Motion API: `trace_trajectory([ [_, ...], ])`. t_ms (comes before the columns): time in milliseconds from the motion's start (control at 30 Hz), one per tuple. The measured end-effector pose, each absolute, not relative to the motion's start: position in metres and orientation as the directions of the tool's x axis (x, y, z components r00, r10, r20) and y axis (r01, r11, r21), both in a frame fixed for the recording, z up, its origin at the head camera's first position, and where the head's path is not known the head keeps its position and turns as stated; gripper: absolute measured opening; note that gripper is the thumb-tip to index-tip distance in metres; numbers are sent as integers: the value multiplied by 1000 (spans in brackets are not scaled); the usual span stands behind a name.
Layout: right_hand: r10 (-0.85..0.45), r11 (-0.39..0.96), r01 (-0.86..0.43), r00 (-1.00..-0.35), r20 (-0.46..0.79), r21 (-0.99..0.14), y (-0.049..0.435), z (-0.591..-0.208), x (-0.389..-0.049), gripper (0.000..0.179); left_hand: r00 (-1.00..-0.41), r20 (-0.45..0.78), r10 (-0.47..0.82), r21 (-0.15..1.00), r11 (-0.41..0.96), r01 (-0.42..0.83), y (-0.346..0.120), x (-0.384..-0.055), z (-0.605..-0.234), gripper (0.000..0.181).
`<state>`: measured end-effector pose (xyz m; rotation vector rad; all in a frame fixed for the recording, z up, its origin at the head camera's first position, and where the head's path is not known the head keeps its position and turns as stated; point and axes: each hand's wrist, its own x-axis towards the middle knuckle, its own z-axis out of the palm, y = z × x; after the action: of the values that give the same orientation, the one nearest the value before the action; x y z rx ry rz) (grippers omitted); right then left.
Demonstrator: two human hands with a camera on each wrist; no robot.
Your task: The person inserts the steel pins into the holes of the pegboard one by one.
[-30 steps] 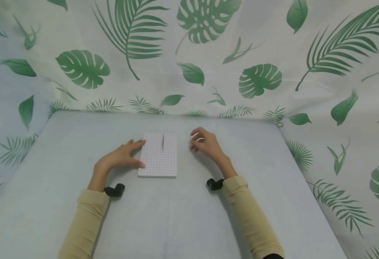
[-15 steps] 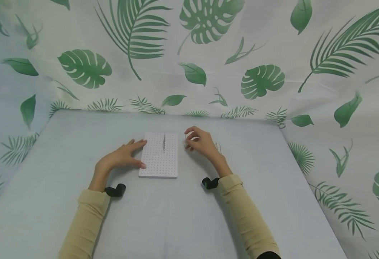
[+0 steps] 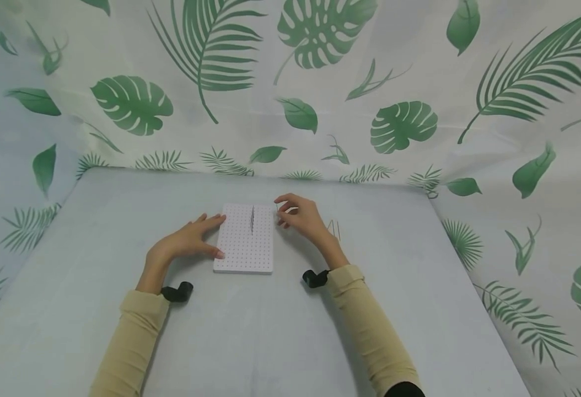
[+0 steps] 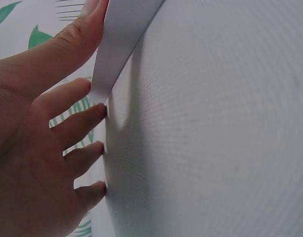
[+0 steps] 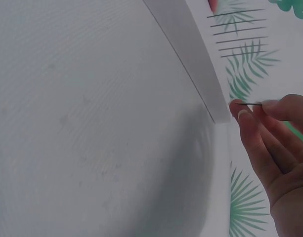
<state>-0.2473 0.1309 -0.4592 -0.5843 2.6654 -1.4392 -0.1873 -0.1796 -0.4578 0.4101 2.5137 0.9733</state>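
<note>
Board: one, with six pins upright
Left hand: spread, rested against board
Right hand: curled, one pin pinched

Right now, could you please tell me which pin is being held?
The single pin pinched by the right hand; the standing pins are in the pegboard, the loose pins on the table.

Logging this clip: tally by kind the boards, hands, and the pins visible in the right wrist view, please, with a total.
White perforated board: 1
Hands, left hand and right hand: 2
Standing pins on the board: 6
Pinched pin: 1
Total: 10
</note>
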Motion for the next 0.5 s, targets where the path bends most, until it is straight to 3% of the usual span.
trace_trajectory([
  [500,-309,375,-287,-935,173,-882,112,-464,-255,26,-871,-270,410,693,711,120,-181,-188,-460,101],
])
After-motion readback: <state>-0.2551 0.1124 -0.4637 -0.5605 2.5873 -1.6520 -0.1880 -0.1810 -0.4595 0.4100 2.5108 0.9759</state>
